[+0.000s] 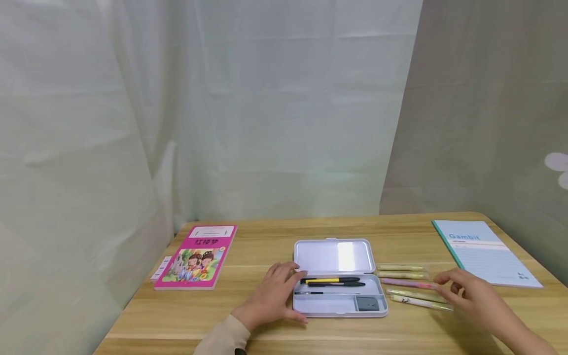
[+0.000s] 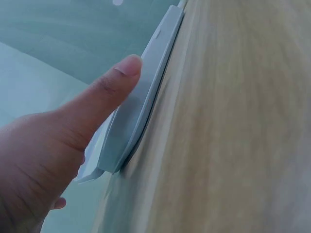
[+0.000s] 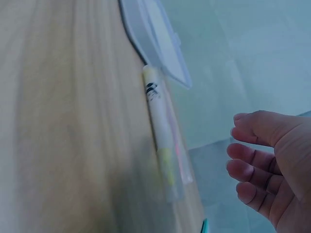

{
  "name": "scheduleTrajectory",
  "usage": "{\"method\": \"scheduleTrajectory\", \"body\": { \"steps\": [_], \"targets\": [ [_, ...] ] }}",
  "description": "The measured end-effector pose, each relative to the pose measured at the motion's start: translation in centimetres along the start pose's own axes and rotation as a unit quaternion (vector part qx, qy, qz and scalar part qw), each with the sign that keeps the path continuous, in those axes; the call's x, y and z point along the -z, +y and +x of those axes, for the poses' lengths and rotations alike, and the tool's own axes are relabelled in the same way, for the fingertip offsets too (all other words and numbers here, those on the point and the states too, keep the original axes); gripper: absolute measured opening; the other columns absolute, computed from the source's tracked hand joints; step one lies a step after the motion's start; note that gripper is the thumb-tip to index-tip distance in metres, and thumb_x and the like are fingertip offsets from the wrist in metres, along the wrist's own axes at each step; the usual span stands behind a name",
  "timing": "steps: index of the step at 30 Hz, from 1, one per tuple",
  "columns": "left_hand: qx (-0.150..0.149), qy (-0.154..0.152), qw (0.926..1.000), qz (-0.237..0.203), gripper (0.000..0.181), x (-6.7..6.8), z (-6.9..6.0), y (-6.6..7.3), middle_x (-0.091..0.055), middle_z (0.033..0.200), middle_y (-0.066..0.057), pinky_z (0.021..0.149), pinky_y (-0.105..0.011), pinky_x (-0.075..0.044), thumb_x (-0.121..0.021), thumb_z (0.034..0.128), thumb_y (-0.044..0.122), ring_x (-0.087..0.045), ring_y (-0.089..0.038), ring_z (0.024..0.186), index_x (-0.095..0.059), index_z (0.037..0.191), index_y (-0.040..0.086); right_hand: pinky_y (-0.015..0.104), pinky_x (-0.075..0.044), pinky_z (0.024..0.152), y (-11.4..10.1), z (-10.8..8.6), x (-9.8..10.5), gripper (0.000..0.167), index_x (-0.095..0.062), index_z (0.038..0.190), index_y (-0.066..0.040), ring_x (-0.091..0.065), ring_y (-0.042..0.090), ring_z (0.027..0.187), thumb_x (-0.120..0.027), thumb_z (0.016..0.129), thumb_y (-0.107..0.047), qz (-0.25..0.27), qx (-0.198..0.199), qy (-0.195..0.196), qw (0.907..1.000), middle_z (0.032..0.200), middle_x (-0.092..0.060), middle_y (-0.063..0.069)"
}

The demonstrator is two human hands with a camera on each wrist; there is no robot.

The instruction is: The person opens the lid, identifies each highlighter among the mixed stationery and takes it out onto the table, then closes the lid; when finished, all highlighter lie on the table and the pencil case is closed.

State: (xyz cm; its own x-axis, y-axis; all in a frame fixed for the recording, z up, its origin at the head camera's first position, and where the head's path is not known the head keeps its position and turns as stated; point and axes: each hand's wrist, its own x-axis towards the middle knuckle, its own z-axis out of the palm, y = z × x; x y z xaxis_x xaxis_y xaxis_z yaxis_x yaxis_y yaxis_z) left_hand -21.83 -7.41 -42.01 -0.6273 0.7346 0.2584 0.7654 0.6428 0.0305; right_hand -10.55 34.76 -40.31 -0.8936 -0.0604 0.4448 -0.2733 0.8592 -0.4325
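Observation:
A white pencil case (image 1: 328,308) lies with its lid (image 1: 317,256) raised behind it. Inside are a yellow and black pen (image 1: 326,280), a black pen (image 1: 337,284), a thin dark pen (image 1: 306,293) and a grey eraser-like block (image 1: 367,303). My left hand (image 1: 272,298) rests at the case's left end, its straight thumb (image 2: 104,94) along the front wall. To the right lie several pens, among them a pink one (image 1: 404,283) and a white one with a dark figure (image 3: 158,107). Over their right ends hovers my right hand (image 1: 472,293), fingers loosely bent, nothing visible in it.
A pink book (image 1: 193,268) with a cartoon cover lies at the table's left, a white tag-like strip (image 1: 160,268) under its edge. At the right lies a pale blue Gambit notebook (image 1: 483,254). Curtains (image 1: 288,123) hang behind the wooden table (image 1: 266,241).

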Motion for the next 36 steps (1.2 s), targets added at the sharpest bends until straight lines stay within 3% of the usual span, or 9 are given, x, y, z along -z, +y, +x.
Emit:
{"method": "scheduleTrajectory", "body": {
  "steps": [6,13,21,25,32,36],
  "targets": [
    [0.021,0.002,0.9996,-0.017,0.101,0.7,-0.1,-0.4,-0.045,0.141,-0.009,0.114,-0.046,-0.034,-0.066,0.0611,0.077,-0.043,-0.028,0.13,-0.046,0.141,0.017,0.019,-0.039,0.051,-0.9,1.4,-0.3,0.011,-0.068,0.095,-0.016,-0.042,-0.008,0.066,-0.071,0.085,-0.012,0.012,0.026,0.001,0.9996,0.088,-0.063,-0.01],
    [0.037,0.041,0.9965,-0.062,0.096,0.8,0.6,-1.6,-0.05,0.134,-0.013,0.107,-0.045,-0.044,-0.077,0.0622,0.061,-0.05,-0.029,0.124,-0.049,0.138,0.01,0.019,-0.044,0.055,-1.7,3.0,-0.9,0.014,-0.068,0.1,-0.011,-0.048,-0.009,0.069,-0.07,0.087,-0.014,0.038,0.032,-0.034,0.9982,0.093,-0.068,0.002],
    [0.11,0.032,0.9758,-0.186,0.089,0.2,1.4,-2.9,-0.048,0.134,-0.016,0.106,-0.049,-0.045,-0.082,0.0682,0.046,-0.051,-0.033,0.122,-0.047,0.14,0.007,0.018,-0.046,0.057,-2.3,4.4,-2.0,0.021,-0.068,0.104,-0.008,-0.05,-0.009,0.074,-0.07,0.086,-0.02,0.044,0.015,-0.059,0.9972,0.089,-0.066,-0.008],
    [0.136,0.035,0.9584,-0.248,0.082,-0.1,1.9,-3.4,-0.05,0.131,-0.014,0.101,-0.049,-0.049,-0.081,0.073,0.041,-0.054,-0.031,0.117,-0.047,0.139,0.007,0.018,-0.047,0.058,-2.6,5.2,-2.8,0.024,-0.067,0.105,-0.003,-0.053,-0.006,0.077,-0.071,0.086,-0.017,0.068,0.022,-0.076,0.9946,0.092,-0.068,0.001],
    [0.168,0.078,0.9056,-0.382,0.071,-0.8,2.8,-3.9,-0.054,0.122,-0.018,0.088,-0.044,-0.055,-0.081,0.0766,0.021,-0.056,-0.029,0.106,-0.047,0.135,0.002,0.022,-0.052,0.068,-3.2,6.4,-4.1,0.032,-0.064,0.111,-0.001,-0.062,0.019,0.088,-0.071,0.085,-0.018,0.094,0.007,-0.099,0.9906,0.101,-0.068,0.011],
    [0.187,0.087,0.8838,-0.42,0.068,-1.1,3.3,-4.0,-0.055,0.121,-0.021,0.089,-0.046,-0.055,-0.08,0.0773,0.016,-0.057,-0.031,0.104,-0.048,0.135,0.0,0.03,-0.055,0.075,-3.2,7.0,-4.8,0.035,-0.062,0.116,-0.001,-0.061,0.025,0.097,-0.07,0.087,-0.02,0.102,-0.018,-0.112,0.9884,0.105,-0.067,0.011]
  ]
}}
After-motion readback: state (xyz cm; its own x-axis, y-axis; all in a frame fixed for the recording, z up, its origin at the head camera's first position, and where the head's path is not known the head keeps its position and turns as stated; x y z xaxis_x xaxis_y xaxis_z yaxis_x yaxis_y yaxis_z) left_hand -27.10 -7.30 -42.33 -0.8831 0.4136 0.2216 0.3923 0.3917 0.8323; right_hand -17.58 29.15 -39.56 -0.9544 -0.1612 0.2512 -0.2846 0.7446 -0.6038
